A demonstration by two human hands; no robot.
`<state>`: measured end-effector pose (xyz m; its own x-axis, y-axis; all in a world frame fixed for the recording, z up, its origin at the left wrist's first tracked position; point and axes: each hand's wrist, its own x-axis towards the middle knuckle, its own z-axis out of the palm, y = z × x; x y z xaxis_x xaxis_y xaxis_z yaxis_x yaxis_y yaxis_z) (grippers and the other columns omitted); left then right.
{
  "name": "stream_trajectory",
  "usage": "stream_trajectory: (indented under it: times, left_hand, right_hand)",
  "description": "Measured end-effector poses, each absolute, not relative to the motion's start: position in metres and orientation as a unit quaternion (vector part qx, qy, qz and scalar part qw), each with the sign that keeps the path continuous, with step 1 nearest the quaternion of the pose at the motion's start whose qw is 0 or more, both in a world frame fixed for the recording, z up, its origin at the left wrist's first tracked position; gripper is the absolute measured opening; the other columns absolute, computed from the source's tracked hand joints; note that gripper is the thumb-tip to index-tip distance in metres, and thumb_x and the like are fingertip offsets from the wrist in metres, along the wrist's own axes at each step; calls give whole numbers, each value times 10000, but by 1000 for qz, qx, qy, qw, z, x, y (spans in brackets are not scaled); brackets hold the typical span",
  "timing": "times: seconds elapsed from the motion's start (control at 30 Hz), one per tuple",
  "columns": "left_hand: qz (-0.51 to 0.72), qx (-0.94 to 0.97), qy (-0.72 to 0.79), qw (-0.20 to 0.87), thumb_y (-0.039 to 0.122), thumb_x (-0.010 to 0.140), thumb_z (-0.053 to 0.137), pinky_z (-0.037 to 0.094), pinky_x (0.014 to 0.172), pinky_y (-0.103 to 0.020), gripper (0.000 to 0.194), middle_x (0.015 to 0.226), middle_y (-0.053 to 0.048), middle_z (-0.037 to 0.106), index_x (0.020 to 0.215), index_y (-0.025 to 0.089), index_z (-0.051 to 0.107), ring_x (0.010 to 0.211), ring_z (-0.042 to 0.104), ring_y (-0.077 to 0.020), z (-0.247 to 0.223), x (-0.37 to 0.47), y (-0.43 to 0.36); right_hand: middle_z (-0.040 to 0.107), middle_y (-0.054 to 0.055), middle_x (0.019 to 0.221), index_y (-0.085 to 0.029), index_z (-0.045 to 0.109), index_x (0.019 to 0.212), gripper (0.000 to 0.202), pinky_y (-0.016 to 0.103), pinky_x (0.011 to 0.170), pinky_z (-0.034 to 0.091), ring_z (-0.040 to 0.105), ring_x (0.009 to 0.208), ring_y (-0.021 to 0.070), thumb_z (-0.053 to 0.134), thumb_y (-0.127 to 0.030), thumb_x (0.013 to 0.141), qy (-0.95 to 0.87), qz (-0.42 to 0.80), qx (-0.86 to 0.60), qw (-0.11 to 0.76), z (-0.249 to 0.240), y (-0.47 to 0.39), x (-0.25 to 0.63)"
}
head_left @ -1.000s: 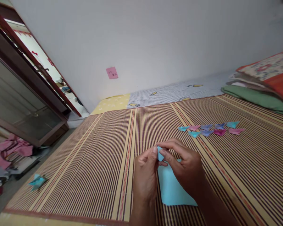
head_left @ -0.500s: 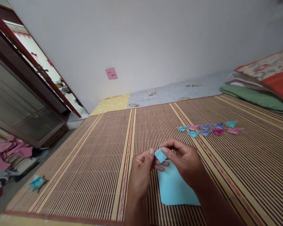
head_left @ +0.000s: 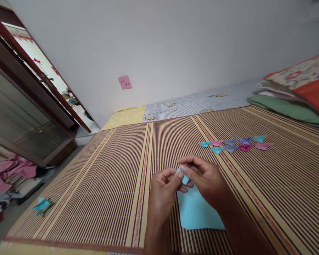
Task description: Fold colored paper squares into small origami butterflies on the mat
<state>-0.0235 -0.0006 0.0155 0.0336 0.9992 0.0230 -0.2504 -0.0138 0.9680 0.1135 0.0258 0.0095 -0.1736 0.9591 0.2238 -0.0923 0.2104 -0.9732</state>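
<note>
Between my two hands is a small folded piece of light blue paper (head_left: 185, 179), partly covered by my thumbs. My left hand (head_left: 164, 186) pinches its left side, the thumb lying across the front. On the upper right, my right hand (head_left: 204, 177) grips the same folded paper with thumb and fingers. Beneath my hands a stack of light blue paper sheets (head_left: 198, 212) lies on the striped mat (head_left: 108, 191), partly hidden by my right hand and forearm.
Two rows of small folded paper shapes (head_left: 231, 149) in blue, pink and purple lie beyond my right hand. A teal folded paper piece (head_left: 42, 206) sits near the mat's left edge. Folded bedding (head_left: 289, 109) is piled at the far right. A pink note (head_left: 124, 82) is on the wall.
My left thumb has moved right, over the folded paper, and now hides more of it. Both hands are closer together. The stack and paper shapes stay in place.
</note>
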Motion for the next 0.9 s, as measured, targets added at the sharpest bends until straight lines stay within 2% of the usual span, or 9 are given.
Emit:
stream_trajectory:
  times: [0.07, 0.17, 0.27, 0.4, 0.53, 0.73, 0.9]
  left_hand:
    - [576, 422, 421, 559, 361, 794, 807, 533, 607, -228, 212, 706, -47, 732, 800, 149, 797, 639, 664, -139, 14, -22, 0]
    - [624, 368, 426, 541, 321, 735, 856, 503, 638, -196, 177, 673, -16, 703, 737, 155, 794, 636, 613, -102, 12, -23, 0]
    - [656, 313, 416, 546, 321, 661, 905, 466, 588, -179, 204, 596, 11, 658, 688, 159, 785, 571, 555, -79, 11, -23, 0]
    - [680, 274, 400, 550, 320, 569, 953, 477, 590, -192, 270, 643, -8, 701, 699, 150, 790, 578, 574, -88, 11, -20, 3]
    - [668, 287, 382, 570, 320, 590, 947, 484, 602, -195, 273, 659, -16, 714, 729, 142, 793, 586, 589, -91, 10, -18, 8]
    - [656, 309, 390, 567, 336, 650, 918, 473, 626, -198, 258, 651, -7, 691, 718, 137, 767, 604, 584, -90, 6, -17, 9]
    - [667, 281, 390, 568, 345, 651, 905, 457, 571, -220, 278, 617, 20, 651, 682, 155, 704, 566, 565, -103, 6, -15, 8]
  right_hand:
    - [624, 8, 792, -198, 697, 1011, 233, 246, 551, 514, 610, 694, 155, 684, -386, 874, -564, 509, -374, 533, 8, 28, 113]
    - [631, 1, 764, -196, 680, 881, 181, 262, 620, 506, 603, 695, 146, 692, -377, 881, -566, 499, -364, 547, 7, 30, 113]
    - [587, -22, 691, -195, 643, 770, 213, 260, 607, 454, 551, 646, 131, 697, -368, 883, -581, 494, -361, 536, 7, 30, 114]
    - [539, -32, 648, -192, 598, 710, 284, 265, 595, 403, 503, 630, 131, 659, -386, 907, -614, 500, -347, 503, 6, 30, 113]
    - [513, -43, 630, -198, 558, 689, 298, 260, 581, 384, 483, 609, 126, 659, -382, 900, -604, 518, -336, 505, 4, 32, 113]
    - [501, -37, 652, -202, 547, 699, 295, 266, 573, 357, 463, 621, 133, 629, -369, 929, -626, 482, -362, 495, 1, 33, 115]
    - [430, -56, 619, -203, 521, 680, 290, 259, 538, 309, 399, 588, 120, 631, -338, 912, -657, 472, -368, 458, 3, 31, 114]
